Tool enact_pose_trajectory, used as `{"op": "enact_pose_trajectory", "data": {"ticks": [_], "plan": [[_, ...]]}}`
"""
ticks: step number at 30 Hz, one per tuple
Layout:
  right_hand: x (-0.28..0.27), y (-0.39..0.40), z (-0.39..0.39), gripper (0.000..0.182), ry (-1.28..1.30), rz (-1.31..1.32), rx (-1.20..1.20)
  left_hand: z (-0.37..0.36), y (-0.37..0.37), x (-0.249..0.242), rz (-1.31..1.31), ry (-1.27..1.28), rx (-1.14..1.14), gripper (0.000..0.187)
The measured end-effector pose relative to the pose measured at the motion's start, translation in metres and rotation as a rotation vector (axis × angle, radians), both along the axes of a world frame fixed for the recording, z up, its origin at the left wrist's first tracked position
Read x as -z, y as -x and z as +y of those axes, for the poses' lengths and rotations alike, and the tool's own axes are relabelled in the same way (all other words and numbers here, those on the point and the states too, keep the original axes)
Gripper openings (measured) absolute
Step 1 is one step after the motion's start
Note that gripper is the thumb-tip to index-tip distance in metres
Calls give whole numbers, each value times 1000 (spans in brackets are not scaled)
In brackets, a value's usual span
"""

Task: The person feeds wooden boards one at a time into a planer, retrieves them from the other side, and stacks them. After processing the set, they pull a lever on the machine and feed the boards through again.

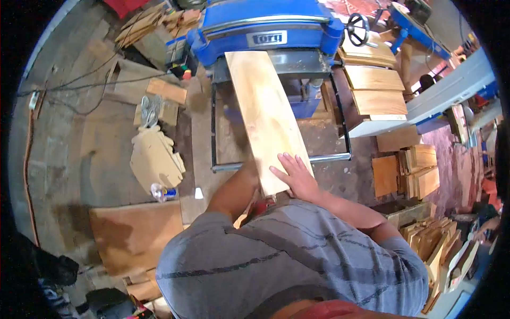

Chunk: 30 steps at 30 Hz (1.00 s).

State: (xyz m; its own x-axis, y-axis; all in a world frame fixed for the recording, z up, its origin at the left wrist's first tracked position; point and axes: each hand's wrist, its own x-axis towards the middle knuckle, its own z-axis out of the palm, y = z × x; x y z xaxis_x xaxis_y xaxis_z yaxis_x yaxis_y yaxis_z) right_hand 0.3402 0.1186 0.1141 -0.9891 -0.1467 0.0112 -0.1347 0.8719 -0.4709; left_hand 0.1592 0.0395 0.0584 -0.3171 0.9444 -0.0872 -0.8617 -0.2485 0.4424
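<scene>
A long pale wooden board [260,106] stretches from my waist to the blue thickness planer [265,21]. Its far end lies at the planer's dark metal bed [297,65]. My right hand [298,178] rests flat on the near end of the board, fingers spread and pointing forward. On the other side, my left hand [249,169] is at the board's left edge, and its fingers are hidden beneath the wood.
A metal roller frame [332,157] stands below the board. Stacked boards [378,80] lie right of the planer, with wood blocks [419,165] nearer. On the left are cut wooden pieces [154,159], a large brown panel [138,234] and a floor cable [69,85].
</scene>
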Motion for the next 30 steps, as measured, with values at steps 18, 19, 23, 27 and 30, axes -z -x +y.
{"op": "enact_pose_trajectory", "data": {"ticks": [18,19,23,27,30], "plan": [[27,35,-20,75,-36,-20,8,-62,3,10,-251,51,-222,65],[28,35,-22,80,0,-38,16,-62,5,10,-245,19,-183,65],[28,39,-22,92,306,-8,63,-66,10,-2,-10,240,-76,64],[26,34,-26,73,792,-108,334,-47,16,8,447,562,-191,65],[31,29,-35,52,1026,-223,504,-46,35,40,467,701,-357,71]]}}
